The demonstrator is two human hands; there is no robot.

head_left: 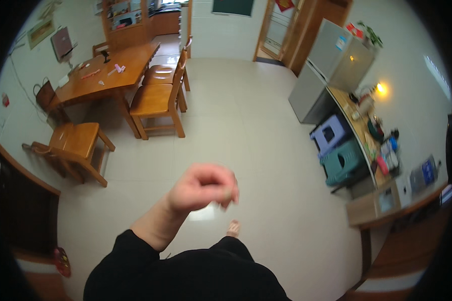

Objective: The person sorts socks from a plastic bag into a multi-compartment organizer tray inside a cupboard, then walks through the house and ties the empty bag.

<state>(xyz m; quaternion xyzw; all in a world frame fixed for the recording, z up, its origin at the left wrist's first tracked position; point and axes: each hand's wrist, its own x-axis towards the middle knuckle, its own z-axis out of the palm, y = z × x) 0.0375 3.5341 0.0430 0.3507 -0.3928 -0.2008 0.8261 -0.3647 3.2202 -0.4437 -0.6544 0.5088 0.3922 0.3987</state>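
My left hand (pixel 204 188) is raised in front of my body, over the tiled floor, at the end of a bare forearm and a black sleeve. Its fingers are curled in toward the thumb, and slight blur smears the fingertips. Whatever lies inside the curl, if anything, is hidden. The hand touches no furniture. Below it, one bare foot (pixel 233 228) shows on the floor past my black clothing. My right hand is out of the picture.
To the left, wooden chairs (pixel 155 98) surround a wooden table (pixel 110 83) bearing small items. On the right, a grey refrigerator (pixel 319 75) adjoins a cluttered counter (pixel 354 125), with purple (pixel 330 133) and green plastic stools (pixel 344 160) underneath. A doorway (pixel 278 30) stands at the back.
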